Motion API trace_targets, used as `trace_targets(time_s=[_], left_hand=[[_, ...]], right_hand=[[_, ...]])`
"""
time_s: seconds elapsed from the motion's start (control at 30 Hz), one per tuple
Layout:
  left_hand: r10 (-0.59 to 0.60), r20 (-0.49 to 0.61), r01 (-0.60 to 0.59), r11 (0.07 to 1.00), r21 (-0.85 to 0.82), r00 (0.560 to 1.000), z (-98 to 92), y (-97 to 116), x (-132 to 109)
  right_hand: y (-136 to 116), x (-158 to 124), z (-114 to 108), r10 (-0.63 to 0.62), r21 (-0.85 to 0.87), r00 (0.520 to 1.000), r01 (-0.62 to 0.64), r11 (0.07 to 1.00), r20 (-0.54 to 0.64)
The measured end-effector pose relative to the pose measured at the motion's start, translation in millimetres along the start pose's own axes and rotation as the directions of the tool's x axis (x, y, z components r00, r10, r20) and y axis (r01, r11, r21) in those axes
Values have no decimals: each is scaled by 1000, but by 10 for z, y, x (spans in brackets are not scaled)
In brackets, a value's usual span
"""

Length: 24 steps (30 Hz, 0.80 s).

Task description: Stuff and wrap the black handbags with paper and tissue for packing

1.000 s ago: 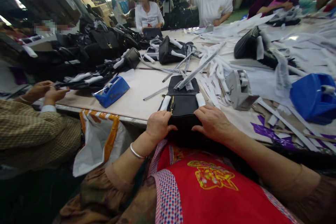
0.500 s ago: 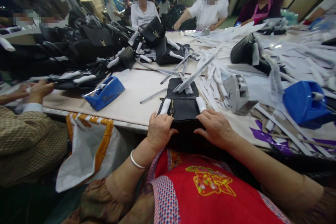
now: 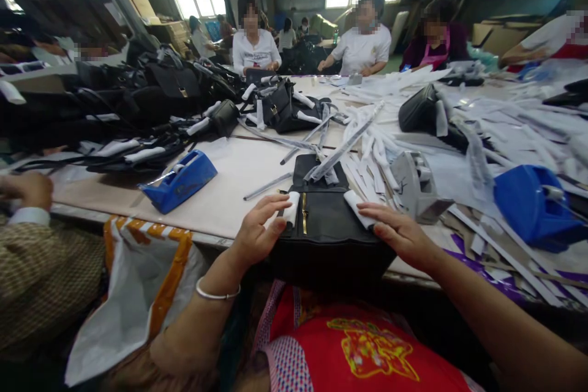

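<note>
A black handbag lies at the table's near edge in front of me, its flap folded back away from me. A gold zipper runs down its left part. White wrapping covers a piece on each side. My left hand is at the bag's left side, fingers stretched out against the left white wrap. At the other side, my right hand has its fingers extended and touching the right white wrap. Clear-wrapped straps lie across the flap.
A blue tape dispenser stands to the left, with a grey one and another blue one at right. Black bags pile up at back left. White strips cover the right side. A white sack hangs below; a co-worker's sleeve is beside it.
My hands have moved apart from the bag's near edge to its two sides, and the fingers have straightened. The view has tilted up. Across the table, a black bag has been lowered.
</note>
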State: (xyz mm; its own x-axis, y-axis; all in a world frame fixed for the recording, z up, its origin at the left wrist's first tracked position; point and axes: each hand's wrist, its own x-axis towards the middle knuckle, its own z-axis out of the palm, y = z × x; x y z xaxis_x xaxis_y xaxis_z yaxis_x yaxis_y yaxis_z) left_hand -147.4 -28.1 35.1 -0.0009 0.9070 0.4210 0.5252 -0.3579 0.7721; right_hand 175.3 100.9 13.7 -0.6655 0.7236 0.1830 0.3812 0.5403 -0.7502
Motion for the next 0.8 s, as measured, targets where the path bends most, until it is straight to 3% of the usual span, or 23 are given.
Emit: trace_targets(time_s=[0.2, 0.37, 0.5, 0.6, 0.7, 0.8], left_hand=[[-138, 286, 145, 989, -4, 948, 93, -220, 46], [-159, 288, 131, 985, 113, 944, 36, -89, 174], [-93, 340, 45, 988, 144, 936, 31, 127, 256], [-3, 333, -53, 986, 161, 943, 103, 213, 167], [57, 278, -129, 960, 249, 959, 176, 186, 22], [78, 260, -164, 931, 325, 962, 201, 122, -82]], right_hand=[[42, -83, 145, 30, -8, 986, -29, 1000, 162], [-56, -35, 11, 37, -70, 981, -24, 997, 192], [-328, 350, -118, -152, -153, 979, 173, 973, 138], [-502, 738, 33, -283, -168, 912, 342, 925, 297], [-556, 1071, 375, -329, -165, 767, 486, 858, 551], [-550, 1281, 664, -329, -208, 667, 592, 779, 669]])
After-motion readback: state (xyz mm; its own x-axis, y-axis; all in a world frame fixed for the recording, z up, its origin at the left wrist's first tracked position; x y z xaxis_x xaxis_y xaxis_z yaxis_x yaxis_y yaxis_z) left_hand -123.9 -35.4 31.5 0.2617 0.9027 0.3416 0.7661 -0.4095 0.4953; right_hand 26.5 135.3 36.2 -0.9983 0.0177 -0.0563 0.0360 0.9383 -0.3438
